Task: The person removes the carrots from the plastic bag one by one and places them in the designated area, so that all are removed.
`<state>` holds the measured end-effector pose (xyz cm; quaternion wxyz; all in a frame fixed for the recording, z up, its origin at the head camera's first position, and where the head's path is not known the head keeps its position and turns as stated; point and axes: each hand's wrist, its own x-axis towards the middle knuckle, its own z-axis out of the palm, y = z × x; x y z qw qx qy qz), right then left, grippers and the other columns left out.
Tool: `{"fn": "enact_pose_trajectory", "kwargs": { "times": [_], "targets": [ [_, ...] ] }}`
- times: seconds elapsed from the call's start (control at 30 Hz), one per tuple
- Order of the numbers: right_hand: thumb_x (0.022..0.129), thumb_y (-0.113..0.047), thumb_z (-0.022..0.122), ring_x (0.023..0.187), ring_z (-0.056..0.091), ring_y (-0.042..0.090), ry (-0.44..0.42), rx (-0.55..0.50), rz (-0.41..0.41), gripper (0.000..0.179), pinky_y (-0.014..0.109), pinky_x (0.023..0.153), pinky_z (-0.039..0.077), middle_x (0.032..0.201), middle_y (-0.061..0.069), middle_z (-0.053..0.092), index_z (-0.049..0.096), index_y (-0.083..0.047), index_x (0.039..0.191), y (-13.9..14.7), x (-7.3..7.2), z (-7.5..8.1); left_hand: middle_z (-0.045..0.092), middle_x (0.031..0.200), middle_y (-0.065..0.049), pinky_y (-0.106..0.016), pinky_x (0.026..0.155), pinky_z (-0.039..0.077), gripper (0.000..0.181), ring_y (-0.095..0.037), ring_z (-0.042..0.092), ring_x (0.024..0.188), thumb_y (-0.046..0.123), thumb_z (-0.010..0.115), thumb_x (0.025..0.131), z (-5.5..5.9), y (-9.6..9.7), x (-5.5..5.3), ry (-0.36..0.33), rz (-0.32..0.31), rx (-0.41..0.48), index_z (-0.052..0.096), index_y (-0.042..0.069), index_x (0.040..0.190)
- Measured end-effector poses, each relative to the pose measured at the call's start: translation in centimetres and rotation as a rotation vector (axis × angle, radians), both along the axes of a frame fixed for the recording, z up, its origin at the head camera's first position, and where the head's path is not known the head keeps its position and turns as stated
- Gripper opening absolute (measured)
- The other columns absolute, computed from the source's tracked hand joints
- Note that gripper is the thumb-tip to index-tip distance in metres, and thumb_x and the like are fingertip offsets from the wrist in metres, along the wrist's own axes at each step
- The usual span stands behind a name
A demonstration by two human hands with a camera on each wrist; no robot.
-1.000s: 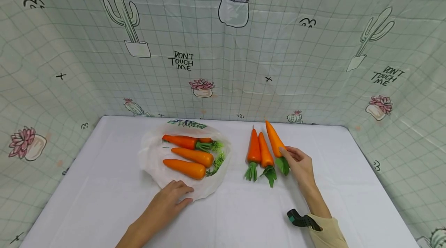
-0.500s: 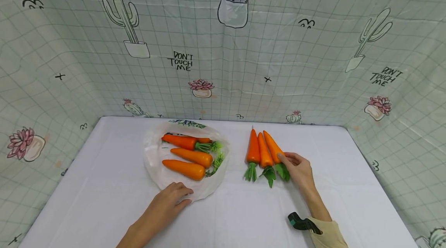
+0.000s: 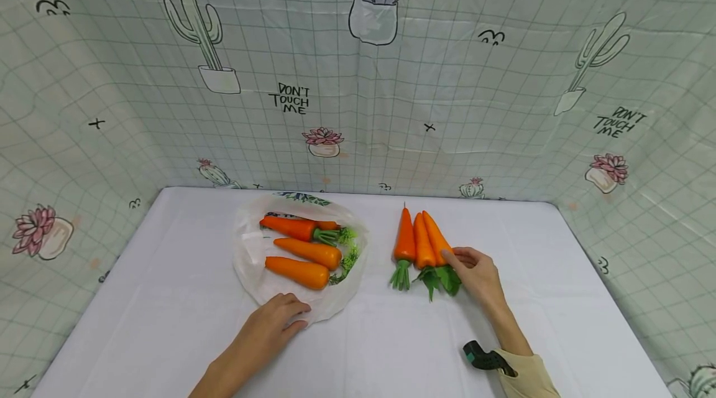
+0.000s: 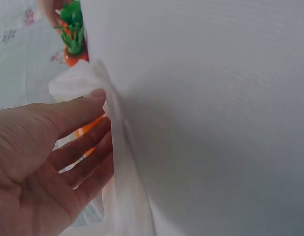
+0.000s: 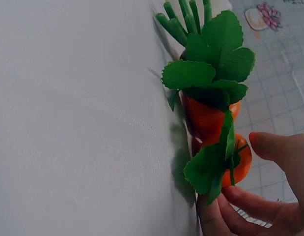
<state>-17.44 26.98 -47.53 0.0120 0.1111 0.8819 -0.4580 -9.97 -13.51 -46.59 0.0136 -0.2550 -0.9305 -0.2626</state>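
A white filmy plastic bag [image 3: 252, 267] lies at the left of the table in the head view. Several carrots [image 3: 296, 272] with green tops lie within its outline. My left hand [image 3: 274, 320] rests on the bag's near edge, fingers relaxed. In the left wrist view a gap shows between thumb and fingertips [image 4: 106, 135]. On the right, three carrots lie side by side: a red-orange one [image 3: 405, 239], a middle one [image 3: 423, 242] and a rightmost one [image 3: 436, 237]. My right hand [image 3: 478, 273] pinches the rightmost carrot's thick end near its leaves [image 5: 208, 167].
White cloth covers the table [image 3: 380, 348]. Behind it and at both sides hangs a cactus-print grid curtain [image 3: 391, 93]. A black strap-like device [image 3: 483, 357] sits at my right wrist, by a beige sleeve [image 3: 526, 373].
My right hand has lowered the rightmost carrot and drawn it left, up against the middle one. The bag's left side and its lowest carrot have shifted slightly right. My left hand has barely moved.
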Motion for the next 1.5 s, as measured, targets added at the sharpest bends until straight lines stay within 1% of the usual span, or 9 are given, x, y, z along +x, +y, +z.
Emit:
{"fn": "enact_pose_trajectory", "kwargs": {
  "times": [0.17, 0.4, 0.57, 0.7, 0.87, 1.03, 1.27, 1.5],
  "targets": [
    [0.097, -0.057, 0.063, 0.118, 0.061, 0.036, -0.014, 0.018, 0.024, 0.069, 0.051, 0.105, 0.045, 0.127, 0.023, 0.067, 0.063, 0.001, 0.134, 0.2, 0.1, 0.1, 0.067, 0.094, 0.004, -0.032, 0.077, 0.057, 0.016, -0.016, 0.061, 0.086, 0.008, 0.081, 0.085, -0.2, 0.2, 0.0, 0.010, 0.003, 0.001, 0.076, 0.008, 0.101],
    [0.100, -0.052, 0.062, 0.123, 0.060, 0.039, 0.001, 0.033, 0.058, 0.065, 0.052, 0.106, 0.046, 0.131, 0.024, 0.065, 0.060, 0.002, 0.137, 0.5, -0.2, 0.4, 0.067, 0.094, 0.004, -0.033, 0.078, 0.056, 0.015, -0.017, 0.061, 0.086, 0.006, 0.080, 0.086, -0.3, 0.3, 0.2, 0.007, 0.010, 0.007, 0.076, 0.009, 0.100],
    [0.102, -0.045, 0.062, 0.122, 0.061, 0.038, 0.058, 0.024, 0.055, 0.056, 0.050, 0.104, 0.048, 0.130, 0.023, 0.065, 0.061, 0.001, 0.135, 0.3, -0.5, 0.9, 0.067, 0.096, 0.005, -0.034, 0.079, 0.056, 0.014, -0.016, 0.060, 0.087, 0.007, 0.079, 0.087, -0.2, 0.4, 0.2, -0.002, 0.025, 0.007, 0.075, 0.010, 0.100],
    [0.102, -0.033, 0.064, 0.118, 0.063, 0.036, 0.129, 0.013, 0.069, 0.046, 0.047, 0.104, 0.049, 0.128, 0.022, 0.066, 0.063, 0.002, 0.133, -0.1, -0.9, 1.5, 0.066, 0.095, 0.005, -0.033, 0.078, 0.056, 0.013, -0.016, 0.060, 0.087, 0.006, 0.079, 0.087, -0.2, 0.5, 0.2, -0.002, 0.034, 0.002, 0.075, 0.010, 0.098],
    [0.102, -0.025, 0.065, 0.119, 0.062, 0.035, 0.196, -0.005, 0.100, 0.040, 0.046, 0.106, 0.048, 0.129, 0.021, 0.066, 0.063, 0.002, 0.131, -1.1, -1.5, 2.4, 0.065, 0.094, 0.005, -0.033, 0.078, 0.055, 0.013, -0.016, 0.059, 0.086, 0.004, 0.079, 0.086, -0.2, 0.7, 0.1, -0.006, 0.054, -0.002, 0.075, 0.009, 0.097],
    [0.103, -0.023, 0.064, 0.118, 0.062, 0.034, 0.220, -0.024, 0.124, 0.038, 0.046, 0.106, 0.048, 0.128, 0.020, 0.066, 0.064, 0.002, 0.131, -2.3, -2.1, 3.1, 0.065, 0.093, 0.006, -0.033, 0.078, 0.055, 0.013, -0.015, 0.058, 0.085, 0.004, 0.079, 0.086, -0.3, 0.8, 0.2, -0.012, 0.066, -0.002, 0.075, 0.010, 0.096],
    [0.102, -0.022, 0.065, 0.113, 0.064, 0.031, 0.257, -0.067, 0.184, 0.033, 0.045, 0.105, 0.049, 0.122, 0.018, 0.069, 0.067, 0.002, 0.125, -4.5, -2.7, 3.8, 0.063, 0.091, 0.006, -0.033, 0.078, 0.055, 0.013, -0.016, 0.059, 0.085, 0.002, 0.079, 0.085, -0.4, 1.0, 0.3, 0.024, 0.049, 0.016, 0.072, 0.010, 0.092],
    [0.101, -0.020, 0.068, 0.110, 0.066, 0.029, 0.289, -0.091, 0.263, 0.031, 0.044, 0.102, 0.051, 0.116, 0.015, 0.071, 0.069, 0.001, 0.123, -7.2, -3.2, 4.5, 0.062, 0.091, 0.006, -0.033, 0.077, 0.055, 0.012, -0.015, 0.058, 0.084, 0.002, 0.079, 0.085, -0.1, 1.0, 0.1, -0.010, 0.048, 0.003, 0.072, 0.009, 0.092]
  ]
}}
